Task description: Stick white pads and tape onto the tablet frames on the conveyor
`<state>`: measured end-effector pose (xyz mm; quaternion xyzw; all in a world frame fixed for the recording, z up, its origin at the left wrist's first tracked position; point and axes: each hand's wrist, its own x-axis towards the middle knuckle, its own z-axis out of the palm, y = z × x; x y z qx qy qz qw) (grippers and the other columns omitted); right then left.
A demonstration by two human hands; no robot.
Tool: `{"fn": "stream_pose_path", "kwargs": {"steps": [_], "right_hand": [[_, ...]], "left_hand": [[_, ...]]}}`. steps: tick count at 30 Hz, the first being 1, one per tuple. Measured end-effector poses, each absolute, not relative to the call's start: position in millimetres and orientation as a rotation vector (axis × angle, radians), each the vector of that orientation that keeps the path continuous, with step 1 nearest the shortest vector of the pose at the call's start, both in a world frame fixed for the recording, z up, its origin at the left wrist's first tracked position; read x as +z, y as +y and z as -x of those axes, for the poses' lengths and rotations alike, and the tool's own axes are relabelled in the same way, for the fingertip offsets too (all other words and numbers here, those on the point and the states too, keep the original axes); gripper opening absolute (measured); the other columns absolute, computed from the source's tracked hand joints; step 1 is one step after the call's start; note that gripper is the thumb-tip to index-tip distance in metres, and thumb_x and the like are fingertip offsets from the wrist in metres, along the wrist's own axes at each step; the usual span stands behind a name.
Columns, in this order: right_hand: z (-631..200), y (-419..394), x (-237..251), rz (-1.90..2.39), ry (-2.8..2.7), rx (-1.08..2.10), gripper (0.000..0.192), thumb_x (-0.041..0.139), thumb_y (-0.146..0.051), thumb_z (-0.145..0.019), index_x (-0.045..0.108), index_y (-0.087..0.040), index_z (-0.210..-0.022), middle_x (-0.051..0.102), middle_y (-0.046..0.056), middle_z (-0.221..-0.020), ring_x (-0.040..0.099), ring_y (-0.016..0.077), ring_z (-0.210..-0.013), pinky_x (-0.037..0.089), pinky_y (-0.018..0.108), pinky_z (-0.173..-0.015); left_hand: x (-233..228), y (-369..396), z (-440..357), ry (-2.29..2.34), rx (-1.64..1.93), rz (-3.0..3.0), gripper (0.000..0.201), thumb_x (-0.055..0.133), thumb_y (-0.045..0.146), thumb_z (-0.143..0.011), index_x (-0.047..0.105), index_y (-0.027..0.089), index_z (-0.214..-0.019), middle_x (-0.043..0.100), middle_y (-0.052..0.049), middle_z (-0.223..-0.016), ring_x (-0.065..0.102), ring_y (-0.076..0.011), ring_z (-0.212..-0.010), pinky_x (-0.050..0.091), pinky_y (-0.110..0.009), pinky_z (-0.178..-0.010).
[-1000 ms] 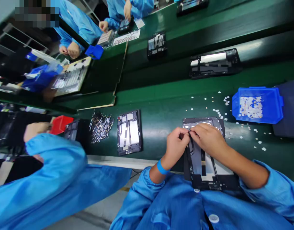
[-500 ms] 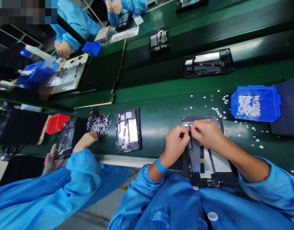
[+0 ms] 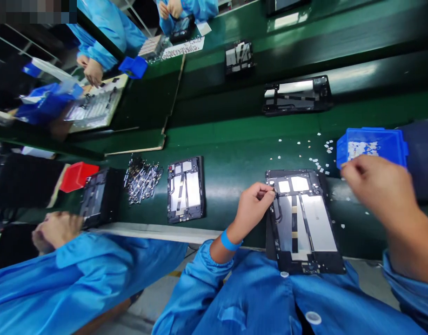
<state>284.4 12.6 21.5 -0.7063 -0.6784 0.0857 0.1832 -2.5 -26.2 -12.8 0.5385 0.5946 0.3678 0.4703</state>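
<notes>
An opened tablet point(image 3: 320, 223) with grey metal plates and black cables rests at the front table edge, close to my body. My left hand point(image 3: 254, 204), a blue band at its wrist, has thumb and forefinger pinched together at the tablet's upper left corner; what is between them is too small to name. Over the front of a blue bin point(image 3: 391, 144) is my right hand point(image 3: 381, 186), fingers closed, with their tips partly hidden. Small white pieces point(image 3: 362, 149) lie inside the bin, and more white bits point(image 3: 318, 163) are scattered on the green table beside it.
Another opened tablet point(image 3: 186, 190) lies to the left, beside a heap of small metallic parts point(image 3: 144, 181). A co-worker's hands point(image 3: 58, 228) are near a tablet stack point(image 3: 98, 195) and a red bin point(image 3: 79, 176). More tablets point(image 3: 297, 95) lie on the far strip.
My right hand has moved right, from the tablet's corner to the blue bin. My left hand stays at the corner. The co-worker's hand has left the parts heap and moved left.
</notes>
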Motion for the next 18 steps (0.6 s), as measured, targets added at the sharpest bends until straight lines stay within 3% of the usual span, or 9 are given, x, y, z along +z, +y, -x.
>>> {"fn": "stream_pose_path", "kwargs": {"steps": [3, 6, 12, 18], "right_hand": [[-238, 12, 16, 1.61, -2.098, 0.623, 0.018, 0.059, -0.031, -0.091, 0.074, -0.022, -0.094, 0.077, 0.007, -0.096, 0.069, 0.0232, -0.083, 0.044, 0.033, -0.071], [-194, 23, 6, 1.625, -2.135, 0.856, 0.02, 0.063, -0.036, -0.092, 0.076, -0.024, -0.083, 0.077, 0.003, -0.081, 0.069, 0.0209, -0.074, 0.043, 0.031, -0.066], [-174, 45, -4, 1.774, -2.239, 0.822, 0.022, 0.061, -0.026, -0.086, 0.074, -0.024, -0.068, 0.071, 0.003, -0.066, 0.059, 0.0181, -0.059, 0.032, 0.03, -0.057], [-170, 46, -1, 1.814, -2.171, 1.01, 0.026, 0.059, -0.029, -0.087, 0.069, -0.024, -0.063, 0.065, 0.001, -0.06, 0.053, 0.0158, -0.055, 0.03, 0.03, -0.055]], "left_hand": [[-7, -27, 14, 1.522, 0.922, -1.528, 0.013, 0.064, 0.023, -0.095, 0.077, 0.022, -0.094, 0.078, -0.003, -0.088, 0.07, -0.0163, -0.078, 0.054, -0.027, -0.072], [-9, -25, 28, 1.581, 0.924, -1.811, 0.016, 0.061, 0.017, -0.096, 0.076, 0.022, -0.098, 0.078, -0.005, -0.096, 0.072, -0.0193, -0.091, 0.055, -0.031, -0.081], [-25, -18, 36, 1.451, 0.735, -2.253, 0.026, 0.056, 0.015, -0.101, 0.072, 0.021, -0.121, 0.077, -0.01, -0.115, 0.071, -0.0243, -0.108, 0.054, -0.04, -0.094], [-34, -18, 34, 1.439, 0.746, -2.307, 0.028, 0.054, 0.016, -0.103, 0.07, 0.02, -0.126, 0.077, -0.01, -0.113, 0.071, -0.0231, -0.107, 0.054, -0.038, -0.093]]}}
